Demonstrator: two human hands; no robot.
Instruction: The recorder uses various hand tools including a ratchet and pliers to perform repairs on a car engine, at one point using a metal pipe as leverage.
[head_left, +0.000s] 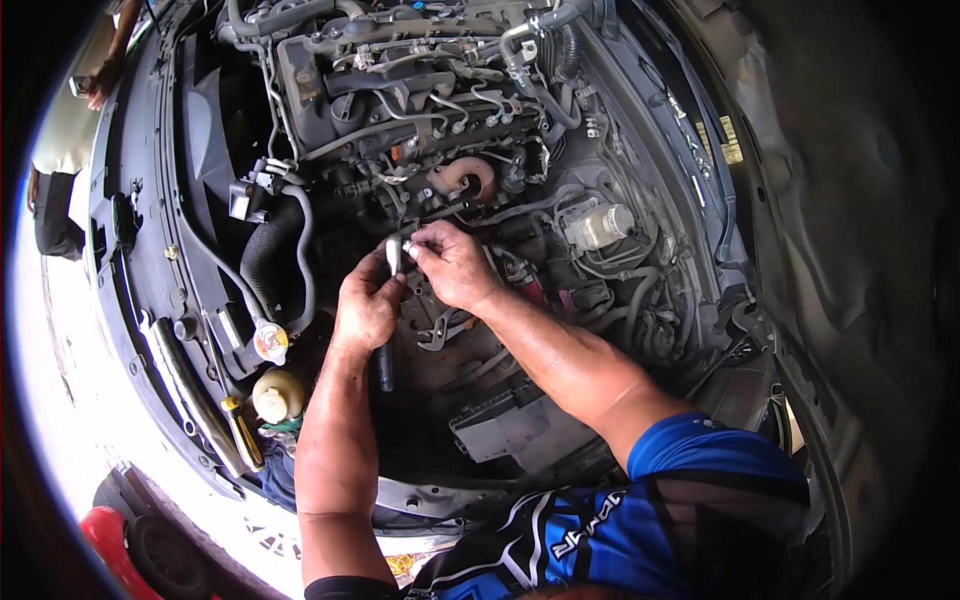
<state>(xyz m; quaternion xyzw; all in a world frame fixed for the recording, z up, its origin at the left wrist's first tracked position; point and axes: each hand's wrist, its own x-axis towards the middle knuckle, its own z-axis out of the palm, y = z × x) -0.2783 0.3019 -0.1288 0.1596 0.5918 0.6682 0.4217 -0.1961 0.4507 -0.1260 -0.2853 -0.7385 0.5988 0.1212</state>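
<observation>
Over the open engine bay, my left hand (366,308) is closed round a ratchet wrench (393,257). Its shiny head points up and its dark handle sticks out below the palm. My right hand (455,268) pinches a small shiny socket (407,246) close beside the ratchet head; whether the two are joined I cannot tell. Just below my hands, an adjustable wrench (433,335) lies among the engine parts. The engine (420,120), with its metal pipes and a rusty curved pipe (470,178), is beyond my fingers.
A yellow-handled screwdriver (242,434) and a long spanner (178,385) lie on the left front edge, near a capped yellowish reservoir (277,398). A black box (520,425) sits near my body. Another person's hand (100,82) is at the far left.
</observation>
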